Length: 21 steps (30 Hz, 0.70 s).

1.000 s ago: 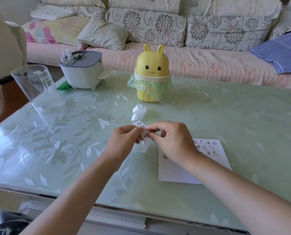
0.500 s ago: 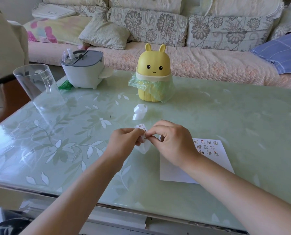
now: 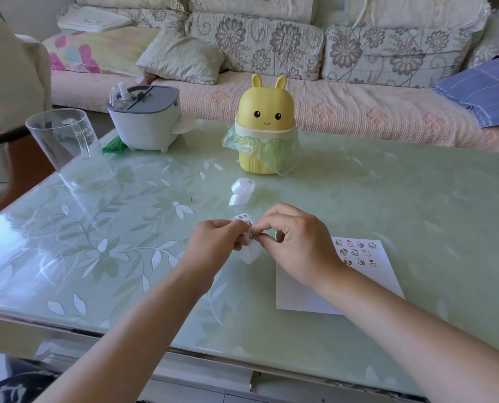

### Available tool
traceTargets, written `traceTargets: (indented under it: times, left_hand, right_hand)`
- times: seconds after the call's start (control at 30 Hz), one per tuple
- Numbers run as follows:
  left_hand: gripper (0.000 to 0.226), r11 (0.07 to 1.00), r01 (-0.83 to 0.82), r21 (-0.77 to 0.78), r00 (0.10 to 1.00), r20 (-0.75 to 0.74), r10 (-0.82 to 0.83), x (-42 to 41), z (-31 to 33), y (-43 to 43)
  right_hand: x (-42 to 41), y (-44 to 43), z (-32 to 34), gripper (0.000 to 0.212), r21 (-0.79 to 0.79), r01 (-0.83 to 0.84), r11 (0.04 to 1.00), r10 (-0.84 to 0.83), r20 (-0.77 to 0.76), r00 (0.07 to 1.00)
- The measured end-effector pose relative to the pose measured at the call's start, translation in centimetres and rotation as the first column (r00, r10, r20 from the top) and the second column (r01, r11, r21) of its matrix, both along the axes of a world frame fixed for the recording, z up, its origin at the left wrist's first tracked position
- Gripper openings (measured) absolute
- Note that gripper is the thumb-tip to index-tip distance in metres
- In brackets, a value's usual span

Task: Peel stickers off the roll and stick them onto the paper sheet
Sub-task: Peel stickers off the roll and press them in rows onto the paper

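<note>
Both hands meet above the table's middle on a white sticker strip (image 3: 247, 248) with small cartoon stickers. My left hand (image 3: 213, 242) pinches the strip from the left. My right hand (image 3: 297, 242) pinches at a sticker on it with thumb and forefinger. The strip's loose end hangs below my fingers. The white paper sheet (image 3: 300, 298) lies flat to the right under my right wrist, with several stickers (image 3: 357, 253) in its upper right part.
A curled bit of white backing (image 3: 241, 191) lies beyond my hands. Behind it stands a yellow bunny bin (image 3: 267, 123) with a green bag. A grey-lidded white container (image 3: 146, 120) and a clear plastic cup (image 3: 70, 146) stand at the far left. A sofa runs behind the glass table (image 3: 416, 199).
My hands stayed together on the strip, shifting slightly lower and nearer. My right fingers keep working at a sticker on the strip.
</note>
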<state>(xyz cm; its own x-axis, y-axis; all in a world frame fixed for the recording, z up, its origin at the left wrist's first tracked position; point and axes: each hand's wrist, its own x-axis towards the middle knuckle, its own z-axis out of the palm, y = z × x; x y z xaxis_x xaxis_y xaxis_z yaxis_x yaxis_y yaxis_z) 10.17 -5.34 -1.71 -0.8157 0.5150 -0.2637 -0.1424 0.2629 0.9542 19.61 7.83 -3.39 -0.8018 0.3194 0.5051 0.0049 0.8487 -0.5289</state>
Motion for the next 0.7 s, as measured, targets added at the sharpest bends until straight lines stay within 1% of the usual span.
traceTargets:
  times: [0.07, 0.17, 0.27, 0.33, 0.4, 0.47, 0.5, 0.53, 0.57, 0.63, 0.67, 0.7]
  left_hand:
    - [0.024, 0.999, -0.026, -0.045, 0.998, -0.053, 0.024, -0.1, -0.2, 0.1]
    - [0.029, 0.988, -0.061, -0.144, 0.975, -0.222, 0.028, -0.5, -0.5, 0.4]
    - [0.031, 0.970, -0.073, -0.233, 0.943, -0.334, -0.010, -0.8, -0.9, 0.7]
    - [0.032, 0.945, -0.101, -0.310, 0.893, -0.447, -0.051, -0.9, -1.3, 1.0]
    - [0.026, 0.922, -0.181, -0.342, 0.800, -0.597, -0.065, -0.7, -1.8, 1.2]
    - [0.020, 0.926, -0.239, -0.291, 0.710, -0.703, -0.038, -0.3, -2.0, 1.3]
    - [0.020, 0.935, -0.245, -0.256, 0.668, -0.744, -0.028, -0.1, -2.1, 1.3]
    - [0.021, 0.946, -0.236, -0.221, 0.606, -0.795, -0.035, 0.0, -2.2, 1.4]
    - [0.020, 0.960, -0.202, -0.195, 0.524, -0.850, -0.062, 0.2, -2.2, 1.5]
    - [0.012, 0.982, -0.063, -0.181, 0.361, -0.921, -0.147, 0.7, -2.1, 1.8]
    - [0.007, 0.979, 0.032, -0.201, 0.300, -0.932, -0.201, 1.1, -2.1, 2.0]
    - [0.005, 0.964, 0.124, -0.236, 0.258, -0.930, -0.261, 1.5, -2.2, 2.0]
  right_hand:
    - [0.0, -0.1, 0.2, 0.009, -0.091, -0.025, 0.996, 0.027, 0.028, 0.999]
    - [0.2, 0.2, 0.6, 0.013, -0.276, 0.015, 0.961, 0.010, 0.088, 0.996]
    - [0.8, 0.9, 1.2, 0.010, -0.477, 0.105, 0.873, -0.027, 0.167, 0.986]
    - [1.4, 1.5, 1.7, 0.009, -0.566, 0.140, 0.812, -0.030, 0.198, 0.980]
    - [2.1, 2.2, 2.1, 0.007, -0.617, 0.174, 0.768, -0.015, 0.254, 0.967]
    - [2.9, 3.1, 2.3, 0.005, -0.614, 0.230, 0.755, -0.003, 0.348, 0.938]
    - [3.3, 3.5, 2.2, 0.004, -0.598, 0.262, 0.757, -0.001, 0.400, 0.916]
    - [3.7, 3.9, 2.1, 0.003, -0.581, 0.291, 0.760, 0.001, 0.449, 0.894]
    - [4.1, 4.2, 2.0, 0.002, -0.570, 0.314, 0.759, 0.006, 0.489, 0.872]
    - [4.7, 4.4, 1.8, 0.002, -0.561, 0.344, 0.752, 0.021, 0.543, 0.839]
    - [5.0, 4.5, 1.7, 0.003, -0.556, 0.355, 0.752, 0.026, 0.563, 0.826]
    - [5.2, 4.5, 1.7, 0.003, -0.549, 0.362, 0.753, 0.030, 0.579, 0.815]
